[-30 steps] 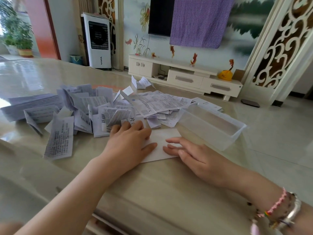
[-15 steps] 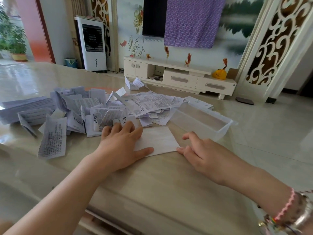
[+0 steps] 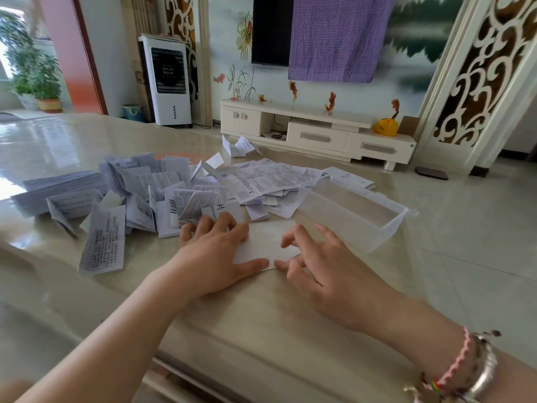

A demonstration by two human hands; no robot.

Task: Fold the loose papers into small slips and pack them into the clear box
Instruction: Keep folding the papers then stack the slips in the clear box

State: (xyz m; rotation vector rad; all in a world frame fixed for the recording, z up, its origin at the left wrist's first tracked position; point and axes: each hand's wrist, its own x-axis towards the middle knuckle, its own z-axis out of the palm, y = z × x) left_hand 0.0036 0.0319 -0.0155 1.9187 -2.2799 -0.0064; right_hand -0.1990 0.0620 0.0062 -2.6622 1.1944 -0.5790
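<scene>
I saw both grips pressing one paper (image 3: 263, 242) flat; clear box (image 3: 353, 212) was empty, pile (image 3: 162, 193) unfolded.

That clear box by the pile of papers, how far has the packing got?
Barely started. The clear plastic box looks empty: no slips show inside it. Some printed papers in the heap already look folded. In hand: the left hand presses flat on a blank white sheet while the right hand's fingertips work its edge. Left: most of the heap, including the large unfolded leaflet, then packing.
</scene>
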